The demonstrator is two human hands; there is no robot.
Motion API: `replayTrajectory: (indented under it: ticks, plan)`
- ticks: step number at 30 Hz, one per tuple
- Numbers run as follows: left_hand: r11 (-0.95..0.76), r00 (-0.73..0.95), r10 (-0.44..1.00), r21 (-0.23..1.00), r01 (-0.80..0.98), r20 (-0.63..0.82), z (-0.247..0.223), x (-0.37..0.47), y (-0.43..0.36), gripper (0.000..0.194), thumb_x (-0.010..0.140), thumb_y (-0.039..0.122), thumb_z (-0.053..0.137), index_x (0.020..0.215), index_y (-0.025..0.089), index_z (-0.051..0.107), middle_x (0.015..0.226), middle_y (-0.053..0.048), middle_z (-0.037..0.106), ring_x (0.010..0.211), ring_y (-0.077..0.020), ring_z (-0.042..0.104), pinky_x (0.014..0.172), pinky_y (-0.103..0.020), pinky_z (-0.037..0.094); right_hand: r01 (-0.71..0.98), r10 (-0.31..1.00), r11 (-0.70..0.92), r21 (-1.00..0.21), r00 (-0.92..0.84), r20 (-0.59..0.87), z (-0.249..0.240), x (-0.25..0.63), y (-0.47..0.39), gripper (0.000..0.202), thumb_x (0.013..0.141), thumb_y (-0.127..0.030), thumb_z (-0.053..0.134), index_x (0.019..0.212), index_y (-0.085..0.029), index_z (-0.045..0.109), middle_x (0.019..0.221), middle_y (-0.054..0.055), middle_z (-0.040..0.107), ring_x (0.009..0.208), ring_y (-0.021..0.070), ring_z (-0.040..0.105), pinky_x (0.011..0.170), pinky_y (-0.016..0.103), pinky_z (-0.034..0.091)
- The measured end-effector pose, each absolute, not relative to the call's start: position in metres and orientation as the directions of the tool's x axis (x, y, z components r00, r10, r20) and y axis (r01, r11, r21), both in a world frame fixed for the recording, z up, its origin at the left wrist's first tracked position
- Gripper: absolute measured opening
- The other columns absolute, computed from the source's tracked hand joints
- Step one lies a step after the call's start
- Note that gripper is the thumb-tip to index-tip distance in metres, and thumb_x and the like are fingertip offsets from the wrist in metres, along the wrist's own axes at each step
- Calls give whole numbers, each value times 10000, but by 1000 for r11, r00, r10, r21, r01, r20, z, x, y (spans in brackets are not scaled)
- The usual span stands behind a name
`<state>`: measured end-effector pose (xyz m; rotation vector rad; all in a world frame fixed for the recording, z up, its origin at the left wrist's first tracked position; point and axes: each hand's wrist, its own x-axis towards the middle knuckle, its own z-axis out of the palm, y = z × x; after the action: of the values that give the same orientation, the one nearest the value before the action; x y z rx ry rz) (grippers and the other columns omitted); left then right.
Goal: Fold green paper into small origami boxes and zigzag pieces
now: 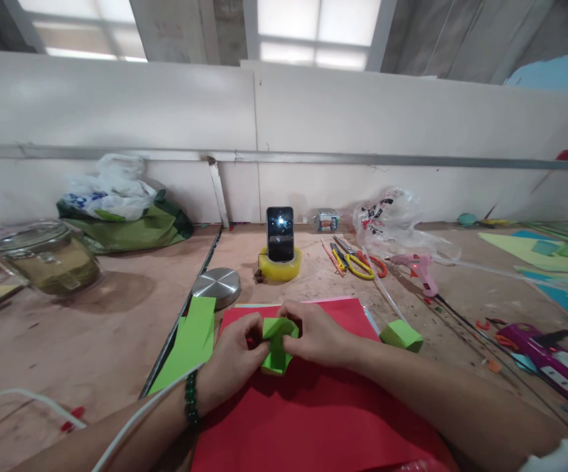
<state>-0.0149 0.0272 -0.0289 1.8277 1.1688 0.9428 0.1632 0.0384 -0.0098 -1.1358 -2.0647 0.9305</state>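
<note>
The left hand and the right hand meet over a red paper sheet, both with fingers curled nearly closed. Between them is a folded green paper piece: the left hand pinches its left side between thumb and fingers, while the right hand grips the opposite side, its thumb at the piece's inner face. A green bead bracelet circles the left wrist.

Just left of the left hand, overlapping green paper strips lie on the surface, with a round metal lid beyond them. Straight ahead of both hands, a smartphone stands upright at a yellow tape roll. Ahead and to the right of the right hand are scissors with yellow and red handle loops, and farther right a pink glue gun. Beside the right forearm, on its far side, sits a folded green paper block. Well to the right of the hands lies a purple device; well to the left of them stands a glass jar.
</note>
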Motion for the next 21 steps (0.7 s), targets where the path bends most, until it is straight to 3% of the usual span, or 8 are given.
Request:
replayTrajectory:
  ticks: [5,10,13,15,18,21]
  plan:
    - [-293,291,939,865,408,181,-31,-15,28,59,574,194,467,575,207,409,562,47,455,558,-121,416,521,-232,327,363,926,199,-910,-373,54,-10,167,51,138,582,-39,493,624,-162,539,512,-74,451,484,68,377,449,180,269]
    - [-249,239,956,900,358,170,-34,-16,30,78,587,221,479,587,214,401,565,52,452,550,-121,421,514,-230,336,197,970,134,-971,-227,88,-3,173,56,45,712,-189,551,742,-180,519,518,-84,447,443,67,389,437,188,304]
    - [-265,179,961,892,366,212,-34,-18,32,55,592,214,490,598,210,435,578,48,478,561,-127,446,524,-233,365,236,941,51,-970,-336,-33,0,171,48,253,728,-354,639,856,-188,497,563,-78,475,450,87,433,423,203,325]
    - [-290,156,956,886,361,249,-32,-18,32,35,614,214,508,629,204,478,612,39,521,591,-134,483,555,-239,401,280,903,32,-959,-419,-92,-1,169,42,381,670,-371,715,923,-182,501,640,-52,521,526,107,487,460,215,372]
    - [-289,144,956,893,344,254,-29,-18,33,98,667,252,521,731,192,565,716,3,616,670,-163,555,627,-270,459,299,920,220,-929,-381,95,-5,169,34,443,673,-314,725,1022,-198,477,707,-46,518,606,116,504,546,231,420]
    - [-274,157,960,903,330,234,-29,-17,33,183,690,273,501,798,176,612,790,-32,668,739,-197,604,689,-312,489,355,806,546,-759,-470,360,-9,175,33,332,749,-153,558,1068,-214,485,760,-25,524,617,112,497,598,244,439]
